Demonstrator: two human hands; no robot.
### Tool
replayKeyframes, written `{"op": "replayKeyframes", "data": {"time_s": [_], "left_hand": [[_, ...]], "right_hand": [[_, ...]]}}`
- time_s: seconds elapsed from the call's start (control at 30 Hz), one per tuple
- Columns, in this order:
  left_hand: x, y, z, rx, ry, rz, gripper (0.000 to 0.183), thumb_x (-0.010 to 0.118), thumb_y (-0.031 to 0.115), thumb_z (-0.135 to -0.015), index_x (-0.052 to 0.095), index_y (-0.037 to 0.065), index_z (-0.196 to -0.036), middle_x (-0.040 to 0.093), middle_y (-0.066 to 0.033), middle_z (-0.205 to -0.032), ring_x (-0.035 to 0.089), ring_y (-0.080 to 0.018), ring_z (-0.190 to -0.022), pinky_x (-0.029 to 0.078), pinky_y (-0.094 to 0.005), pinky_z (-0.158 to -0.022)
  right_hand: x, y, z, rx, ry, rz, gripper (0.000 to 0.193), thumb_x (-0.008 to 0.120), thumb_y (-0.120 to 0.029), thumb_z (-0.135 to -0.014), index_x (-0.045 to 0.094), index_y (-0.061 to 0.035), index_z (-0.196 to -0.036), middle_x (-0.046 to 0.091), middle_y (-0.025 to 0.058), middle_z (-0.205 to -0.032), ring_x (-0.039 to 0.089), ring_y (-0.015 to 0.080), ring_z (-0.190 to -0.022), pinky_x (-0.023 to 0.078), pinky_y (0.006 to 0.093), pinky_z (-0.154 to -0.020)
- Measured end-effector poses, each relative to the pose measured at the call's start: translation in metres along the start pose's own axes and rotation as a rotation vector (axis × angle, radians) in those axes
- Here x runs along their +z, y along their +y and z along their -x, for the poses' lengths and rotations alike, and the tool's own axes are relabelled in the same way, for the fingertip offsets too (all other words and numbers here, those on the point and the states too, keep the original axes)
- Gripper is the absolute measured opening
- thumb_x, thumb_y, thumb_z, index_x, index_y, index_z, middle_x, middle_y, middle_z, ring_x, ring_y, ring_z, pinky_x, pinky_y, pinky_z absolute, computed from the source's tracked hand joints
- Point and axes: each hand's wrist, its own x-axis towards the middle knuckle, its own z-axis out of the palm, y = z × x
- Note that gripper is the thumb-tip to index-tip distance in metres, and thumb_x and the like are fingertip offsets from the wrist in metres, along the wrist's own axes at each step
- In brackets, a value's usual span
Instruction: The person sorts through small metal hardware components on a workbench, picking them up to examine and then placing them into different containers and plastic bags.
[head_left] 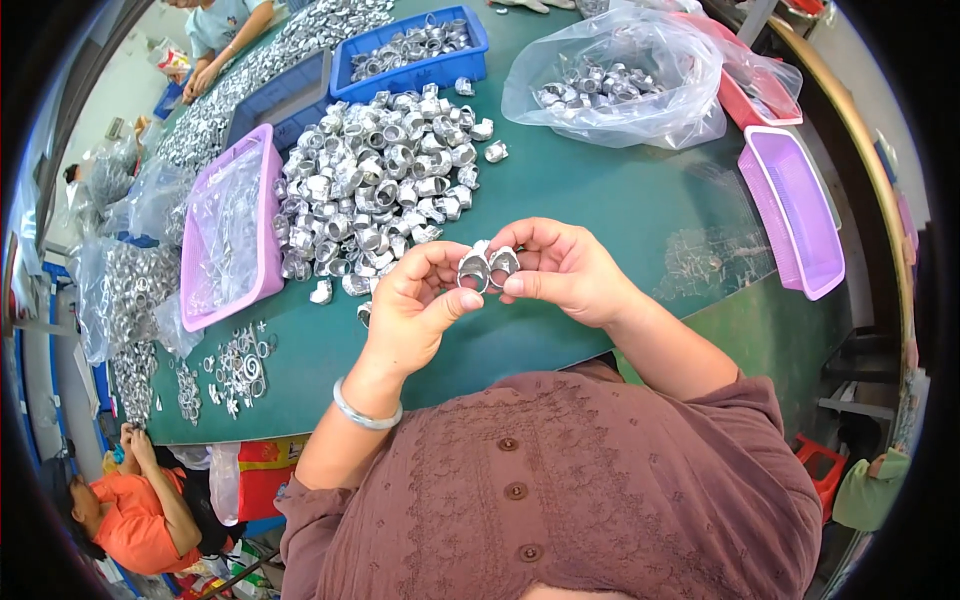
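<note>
My left hand (415,295) pinches a silver-coloured metal ring (473,268) between thumb and fingers. A second ring (504,262) is pinched the same way in my right hand (565,268). The two rings are held side by side, touching or nearly so, above the near part of the green table (590,180). Both show their round openings and a broader top. Just beyond my left hand lies a large heap of similar chunky rings (385,175), with a few loose ones at its edges.
Around the heap stand a pink basket (268,225), a blue bin (408,82) of rings and a dark blue tray (270,108). A clear bag (615,85) of rings and a purple basket (795,210) lie right. Small flat pieces (240,370) lie left. Two co-workers (145,510) (222,28) sit along the table.
</note>
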Motion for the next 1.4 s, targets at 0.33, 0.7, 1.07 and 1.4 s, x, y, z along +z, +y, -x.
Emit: {"op": "replayKeyframes", "data": {"time_s": [0.33,0.7,1.07,1.4], "left_hand": [[0.003,-0.003,0.002,-0.054,0.015,0.083,0.046,0.069,0.008,-0.073,0.049,-0.001,-0.113,0.057,-0.0041,-0.095,0.055,-0.0101,-0.085,0.046,-0.0219,-0.074],[-0.002,-0.005,0.004,-0.082,-0.002,0.12,0.035,0.069,0.009,-0.073,0.051,0.0,-0.103,0.058,-0.0028,-0.092,0.054,-0.0087,-0.082,0.045,-0.0218,-0.073],[-0.005,-0.011,0.001,-0.15,0.016,0.126,0.049,0.07,0.031,-0.071,0.051,0.001,-0.105,0.057,-0.0022,-0.089,0.053,-0.0088,-0.075,0.045,-0.0209,-0.066],[-0.007,-0.014,0.001,-0.214,0.008,0.253,0.039,0.068,0.024,-0.075,0.052,0.001,-0.102,0.057,-0.003,-0.087,0.053,-0.009,-0.073,0.046,-0.0211,-0.065]], "right_hand": [[0.004,-0.002,0.003,-0.061,0.032,0.171,0.031,0.059,0.0,-0.079,0.052,0.0023,-0.109,0.059,0.003,-0.088,0.054,0.007,-0.074,0.045,0.0216,-0.068],[0.005,-0.003,0.003,0.018,0.032,0.187,0.035,0.061,-0.007,-0.08,0.05,0.0034,-0.112,0.06,0.0048,-0.088,0.054,0.0077,-0.073,0.046,0.0223,-0.064],[0.003,-0.004,0.002,0.029,0.031,0.223,0.035,0.058,-0.007,-0.082,0.049,0.0045,-0.114,0.06,0.0068,-0.091,0.056,0.0097,-0.073,0.047,0.0231,-0.064],[0.002,-0.004,0.002,0.081,0.024,0.173,0.034,0.057,-0.006,-0.082,0.049,0.0048,-0.113,0.06,0.009,-0.092,0.058,0.0127,-0.072,0.048,0.0239,-0.06]]}}
